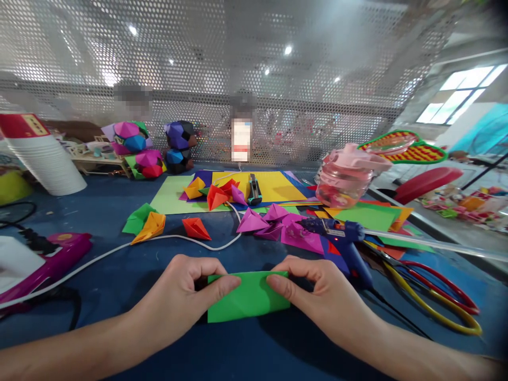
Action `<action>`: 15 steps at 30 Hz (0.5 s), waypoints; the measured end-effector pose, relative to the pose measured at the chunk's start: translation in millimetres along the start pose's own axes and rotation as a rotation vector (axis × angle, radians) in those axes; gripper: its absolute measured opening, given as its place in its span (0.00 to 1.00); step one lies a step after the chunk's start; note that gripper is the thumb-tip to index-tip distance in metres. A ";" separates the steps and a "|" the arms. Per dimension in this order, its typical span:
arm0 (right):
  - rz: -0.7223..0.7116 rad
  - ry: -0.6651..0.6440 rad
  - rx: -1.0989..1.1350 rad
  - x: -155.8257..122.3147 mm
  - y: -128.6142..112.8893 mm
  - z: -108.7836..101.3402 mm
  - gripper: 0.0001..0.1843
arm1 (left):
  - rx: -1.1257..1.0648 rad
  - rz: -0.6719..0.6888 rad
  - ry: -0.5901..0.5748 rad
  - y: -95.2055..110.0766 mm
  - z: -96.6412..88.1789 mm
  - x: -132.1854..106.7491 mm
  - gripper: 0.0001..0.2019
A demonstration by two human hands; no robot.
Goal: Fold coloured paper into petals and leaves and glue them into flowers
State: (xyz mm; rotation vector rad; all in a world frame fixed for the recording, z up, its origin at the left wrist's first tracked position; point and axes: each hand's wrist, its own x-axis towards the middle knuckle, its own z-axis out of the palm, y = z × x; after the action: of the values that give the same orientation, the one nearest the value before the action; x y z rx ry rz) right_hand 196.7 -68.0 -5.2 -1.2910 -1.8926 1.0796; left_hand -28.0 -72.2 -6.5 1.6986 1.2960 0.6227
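Note:
A folded green sheet of paper (250,301) spans the gap between my two hands, just above the blue table. My left hand (198,288) pinches its upper left edge between thumb and fingers. On the opposite side, my right hand (307,286) grips the upper right edge the same way, thumb on the near face. Beyond the paper lie folded pieces: a red one (197,228), an orange one (151,227), a green one (136,218) and several magenta ones (254,221). The fingertips behind the green paper are hidden.
Right of my hands are a blue glue gun (349,243) and red-and-yellow-handled scissors (436,296). A pink bottle (343,177) and a utility knife (254,189) stand or lie farther back. A white cable (190,239) crosses the table; stacked paper cups (45,159) are at left.

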 end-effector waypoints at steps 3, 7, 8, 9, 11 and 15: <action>-0.004 0.000 -0.016 -0.4 -0.5 -0.1 0.15 | 0.016 0.013 0.006 -3.0 -0.1 0.9 0.22; -0.011 -0.003 -0.047 -1.1 -1.4 -0.2 0.17 | 0.060 0.046 0.027 -8.7 0.4 2.2 0.23; -0.014 0.000 -0.055 -1.2 -1.5 -0.2 0.18 | 0.066 0.052 0.026 -9.7 0.6 2.3 0.23; -0.019 0.004 -0.065 -1.3 -1.4 -0.1 0.18 | 0.071 0.059 0.024 -10.3 0.8 2.4 0.23; -0.025 0.013 -0.090 -1.6 -0.8 0.1 0.19 | 0.082 0.074 0.019 -10.9 1.0 2.2 0.23; -0.026 0.007 -0.125 -3.0 1.1 0.6 0.20 | 0.103 0.097 0.019 -11.2 1.3 0.7 0.23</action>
State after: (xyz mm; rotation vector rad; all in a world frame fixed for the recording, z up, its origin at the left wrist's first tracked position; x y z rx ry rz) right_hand 197.6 -70.8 -6.6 -1.3324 -1.9936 0.9555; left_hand -32.3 -71.2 -16.9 1.8527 1.2843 0.6393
